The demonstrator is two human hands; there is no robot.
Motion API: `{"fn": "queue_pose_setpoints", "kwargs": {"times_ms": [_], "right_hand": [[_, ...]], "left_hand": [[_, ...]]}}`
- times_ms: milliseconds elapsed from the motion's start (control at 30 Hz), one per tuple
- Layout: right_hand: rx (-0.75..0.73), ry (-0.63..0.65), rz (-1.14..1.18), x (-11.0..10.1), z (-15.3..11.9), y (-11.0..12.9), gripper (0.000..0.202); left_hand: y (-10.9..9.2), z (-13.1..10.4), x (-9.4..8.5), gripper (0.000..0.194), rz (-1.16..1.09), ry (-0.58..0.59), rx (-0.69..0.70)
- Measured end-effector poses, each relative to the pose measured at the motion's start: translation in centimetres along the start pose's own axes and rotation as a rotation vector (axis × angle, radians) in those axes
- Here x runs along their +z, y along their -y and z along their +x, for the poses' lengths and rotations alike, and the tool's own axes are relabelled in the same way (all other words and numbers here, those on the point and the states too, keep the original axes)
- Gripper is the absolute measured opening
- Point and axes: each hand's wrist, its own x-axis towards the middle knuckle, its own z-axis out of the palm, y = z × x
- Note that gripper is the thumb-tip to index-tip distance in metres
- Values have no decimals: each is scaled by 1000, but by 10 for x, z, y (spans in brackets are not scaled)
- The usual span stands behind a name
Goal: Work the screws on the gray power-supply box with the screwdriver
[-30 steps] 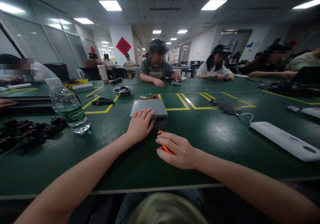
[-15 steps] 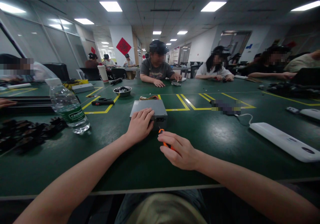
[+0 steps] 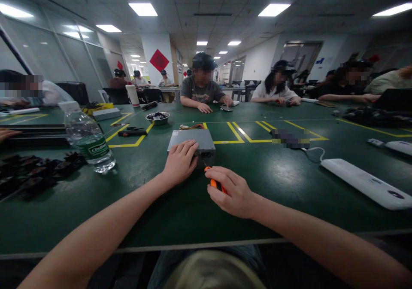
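Observation:
A grey metal computer power supply (image 3: 196, 137) lies on the green table in front of me, its socket side facing me and coloured wires at its back. My left hand (image 3: 180, 159) grips its near left corner, fingers across the top and thumb down by the front face. In my right hand (image 3: 232, 191), closed round the handle, is an orange and black screwdriver (image 3: 213, 182). The thin shaft points up and away at the lower front of the power supply, below the socket. Whether its tip touches a screw is too small to tell.
A water bottle (image 3: 92, 145) stands at the left near a heap of black parts (image 3: 32, 173). Farther back are a metal bowl (image 3: 157, 118) and a black tool (image 3: 132, 132). A white power bank (image 3: 363, 181) with a cable lies right. Co-workers sit opposite.
My right fingers have shifted round the screwdriver handle, and more of its orange shows. The hand has moved very slightly right. My left hand and the power supply have stayed put.

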Motion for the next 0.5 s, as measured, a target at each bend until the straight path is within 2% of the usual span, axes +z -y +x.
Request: {"fn": "queue_pose_setpoints", "kwargs": {"times_ms": [200,367,500], "right_hand": [[-43,-10,20,-3,2,1,15],[23,8,1,1,-3,1,19],[4,14,6,2,-3,1,16]], "left_hand": [[0,0,0,37,-8,-5,1],[-1,1,-1,35,-6,-4,-8],[-2,2,-2,33,-4,-2,-23]]}}
